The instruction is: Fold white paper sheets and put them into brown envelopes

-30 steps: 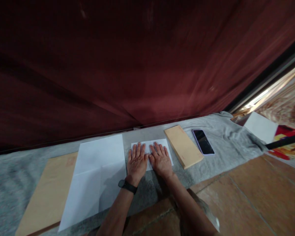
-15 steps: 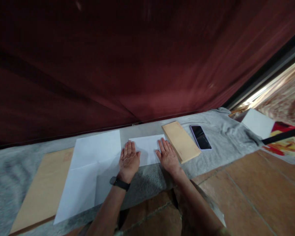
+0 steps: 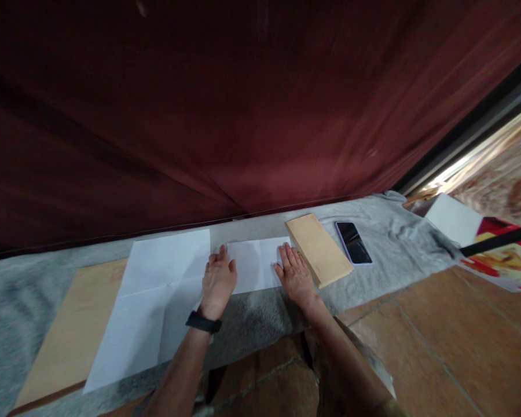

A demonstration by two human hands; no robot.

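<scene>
A small folded white paper point(image 3: 255, 265) lies on a grey cloth point(image 3: 252, 313) spread along the floor. My left hand point(image 3: 217, 281), with a black watch at the wrist, rests at the paper's left edge, fingers together and stretched out. At the right edge of the folded sheet, my right hand point(image 3: 296, 277) lies flat with its fingers extended. Neither hand holds anything.
A large unfolded white sheet point(image 3: 151, 304) lies to the left, over a big brown envelope point(image 3: 72, 333). A smaller brown envelope point(image 3: 319, 249) and a dark phone point(image 3: 353, 242) lie to the right. A dark red curtain point(image 3: 243, 104) hangs behind. Tiled floor point(image 3: 451, 347) is nearest me.
Both hands lay side by side on the middle of the folded paper. They have slid apart to its left and right edges, and the left hand has drifted a little further left.
</scene>
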